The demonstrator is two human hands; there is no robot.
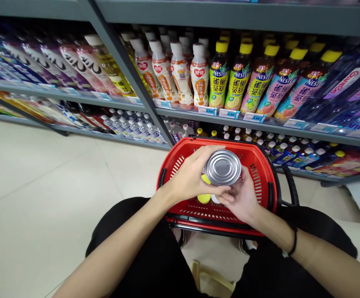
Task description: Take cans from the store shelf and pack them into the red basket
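Observation:
A metal can (223, 167) with a ridged silver end facing up is held above the shopping basket. My left hand (192, 174) wraps round its left side, thumb along the near edge. From the right, my right hand (243, 196) supports the can, its fingers partly hidden beneath it. The red plastic basket (192, 209) with black handles stands in front of me, between my knees. Inside it, below my hands, a yellow item (203, 198) and a bit of something white show; my hands and the can cover the rest.
Beyond the basket, grey shelves (204, 16) hold rows of drinks, including white milk-drink bottles (180, 76) and yellow-capped tea bottles (218, 76). Small bottles (133, 126) line the bottom shelf. Pale tiled floor (43, 178) lies to the left. A pale yellow stool (213, 275) is partly visible below me.

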